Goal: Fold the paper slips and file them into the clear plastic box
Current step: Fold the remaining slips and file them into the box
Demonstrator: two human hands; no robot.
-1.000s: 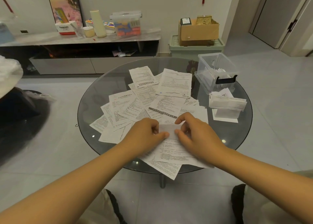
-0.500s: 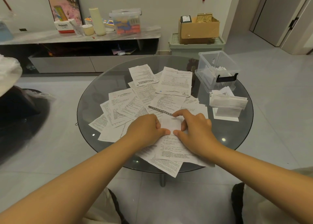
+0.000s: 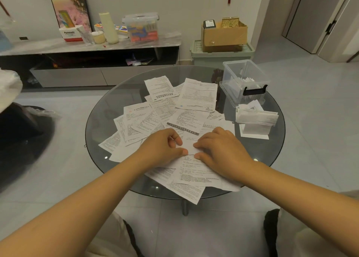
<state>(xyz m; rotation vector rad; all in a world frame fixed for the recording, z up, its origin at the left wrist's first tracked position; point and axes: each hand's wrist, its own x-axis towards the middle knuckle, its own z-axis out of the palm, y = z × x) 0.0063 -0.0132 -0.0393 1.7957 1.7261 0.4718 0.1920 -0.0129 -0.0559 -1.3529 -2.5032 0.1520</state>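
Note:
A partly folded white paper slip (image 3: 189,146) lies on the pile of loose printed slips (image 3: 165,118) near the front of the round glass table (image 3: 101,109). My left hand (image 3: 163,149) pinches its left end between curled index finger and thumb. My right hand (image 3: 221,149) grips its right end, fingers bent on top and thumb at the near edge. The clear plastic box (image 3: 231,75), with a black handle, stands at the table's back right with several folded slips inside. A stack of folded slips (image 3: 256,116) lies just in front of it.
Some slips (image 3: 186,192) overhang the table's near edge. Behind the table a low TV cabinet (image 3: 87,48) carries bottles and a lidded box. A cardboard box (image 3: 223,35) sits on a green bin. My knees are under the near edge.
The slip, held slightly raised between my hands before, now lies pressed flat on the pile. Both hands shifted a little away from me and closed in on it.

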